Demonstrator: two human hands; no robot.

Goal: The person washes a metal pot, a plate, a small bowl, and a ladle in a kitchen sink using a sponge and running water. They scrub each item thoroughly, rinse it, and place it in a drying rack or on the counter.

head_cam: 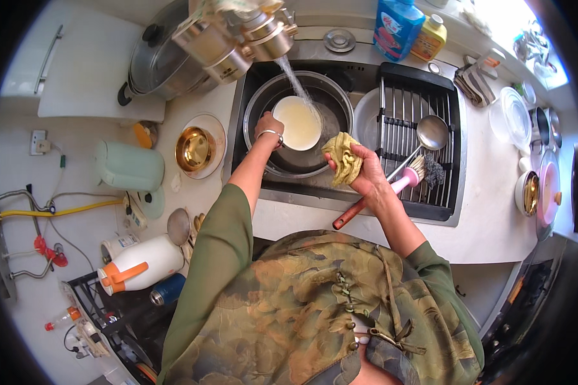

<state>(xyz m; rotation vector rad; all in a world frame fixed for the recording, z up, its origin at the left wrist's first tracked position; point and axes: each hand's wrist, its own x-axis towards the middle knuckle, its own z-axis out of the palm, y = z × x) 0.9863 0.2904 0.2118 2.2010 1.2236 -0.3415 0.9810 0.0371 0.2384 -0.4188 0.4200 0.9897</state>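
My left hand [269, 129] grips the rim of a white bowl [296, 122] over a large metal basin [334, 94] in the sink. Water [293, 74] streams from the faucet [265, 38] onto the bowl's far right side. Pale, cloudy liquid seems to fill the bowl. In my right hand [366, 173] is a crumpled yellowish cloth [342, 159], held just right of the basin's near rim. Below that hand, a pink-handled brush [407, 179] and a metal ladle [432, 132] lie on the black-framed drying rack [416, 211].
A gold bowl [193, 149] on a plate stands left of the sink [313, 202]. Behind it are a blue detergent bottle [398, 29] and a yellow bottle [429, 38]. A large lidded pot [161, 57] is back left. Dark steel wool [433, 172] rests on the rack.
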